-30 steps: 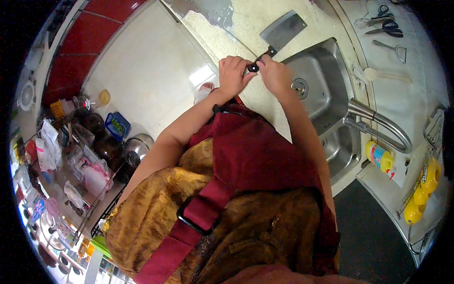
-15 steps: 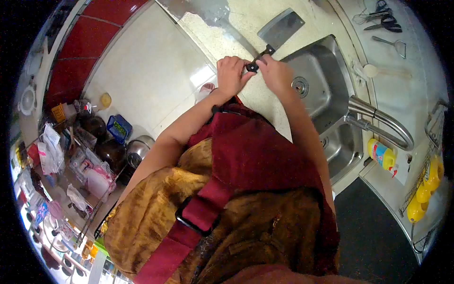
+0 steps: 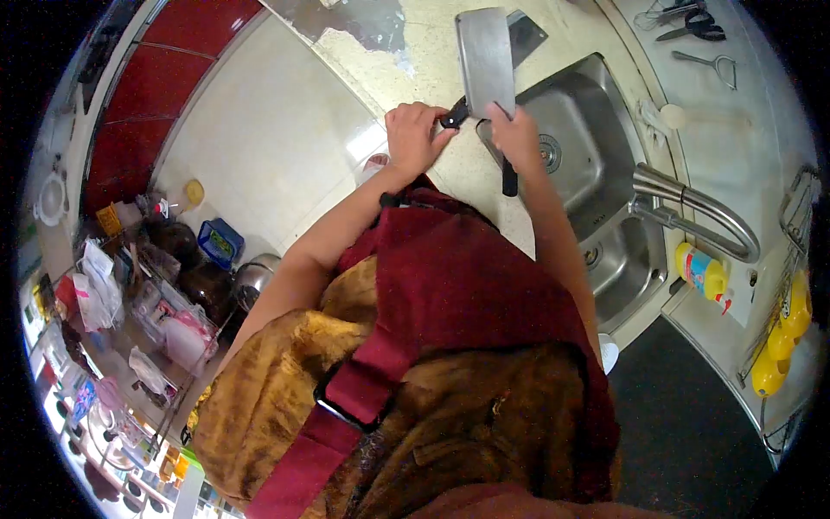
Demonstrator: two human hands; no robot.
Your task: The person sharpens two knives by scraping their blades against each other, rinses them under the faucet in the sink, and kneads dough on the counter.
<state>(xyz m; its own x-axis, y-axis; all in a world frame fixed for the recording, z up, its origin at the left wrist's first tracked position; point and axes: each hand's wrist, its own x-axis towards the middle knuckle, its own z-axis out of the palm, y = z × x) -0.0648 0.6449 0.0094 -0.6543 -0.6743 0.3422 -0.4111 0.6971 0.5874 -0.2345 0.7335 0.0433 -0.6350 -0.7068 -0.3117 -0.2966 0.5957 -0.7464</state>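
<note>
My left hand (image 3: 415, 140) is closed on the black handle end of a cleaver, whose darker blade (image 3: 526, 36) lies partly hidden on the worn cream counter (image 3: 424, 78). A second cleaver (image 3: 486, 65) is in my right hand (image 3: 519, 140), gripped where blade and handle meet. Its broad face shows, its black handle points toward my body, and its blade overlaps the first one in view. Whether the two blades touch, I cannot tell.
Right of my hands is a double steel sink (image 3: 584, 130) with a faucet (image 3: 692, 208). A yellow bottle (image 3: 702, 272) stands beyond it. Scissors (image 3: 696, 26) and a peeler (image 3: 713, 65) lie at the upper right. Cluttered shelves (image 3: 164, 311) are at the left.
The second cleaver, earlier seen thin and nearly edge-on, has turned to show its broad face and shifted right. My right hand has moved slightly right, off the first cleaver's handle; my left hand has shifted slightly left.
</note>
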